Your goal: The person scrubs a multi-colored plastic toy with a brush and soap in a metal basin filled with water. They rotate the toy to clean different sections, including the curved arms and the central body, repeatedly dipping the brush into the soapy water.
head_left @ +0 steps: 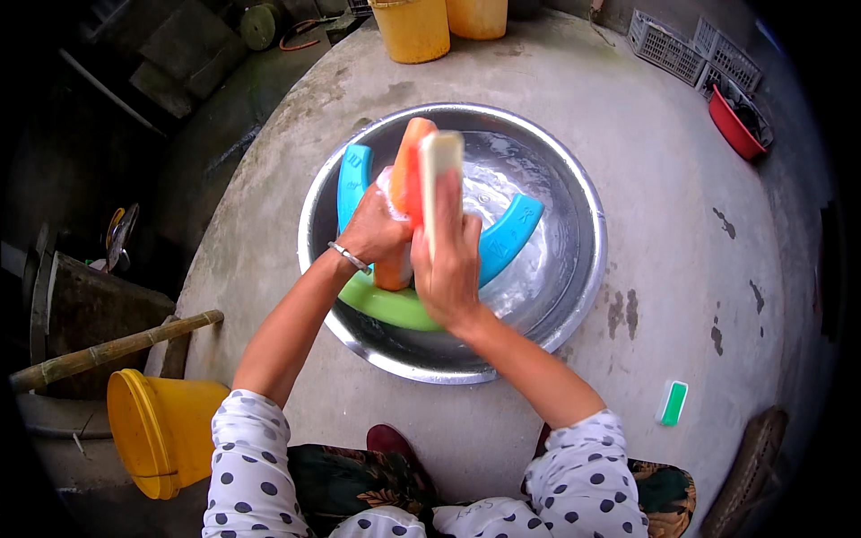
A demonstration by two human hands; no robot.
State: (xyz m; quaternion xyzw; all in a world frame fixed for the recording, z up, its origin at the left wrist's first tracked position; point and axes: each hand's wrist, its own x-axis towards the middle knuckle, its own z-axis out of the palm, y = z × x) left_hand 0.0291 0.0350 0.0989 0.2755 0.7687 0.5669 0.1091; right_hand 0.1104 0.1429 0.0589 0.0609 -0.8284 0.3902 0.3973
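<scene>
— What are the hands doing?

— Both are up over the metal basin, close together. The left hand is closed around an orange slipper, with a scrap of thin clear plastic bunched at its fingers. The right hand is clamped on a pale cream brush or scrubbing block, pressed flat against the slipper's side.

— Which way does the slipper point?

— Its long axis stands nearly upright in the view: one rounded end points away from the person toward the far rim of the basin, the other end dips down between the wrists toward the water. The cream block runs parallel to it, touching it on the right.

— How does it look?

— Plain orange, smooth, rounded at the top end, seen edge-on so it looks narrow. I cannot tell whether that end is toe or heel.

— And around it?

— In the basin lies shallow, glinting water with two blue slippers, one left of the hands and one right, and a green one at the near rim under the wrists. A silver bangle sits on the left wrist. The basin rests on a concrete floor. A green and white bar lies on the floor at the right, well apart. A yellow bucket lies tipped at lower left, beside a bamboo pole; two more yellow buckets stand beyond the basin, and grey crates with a red bowl sit far right.
</scene>
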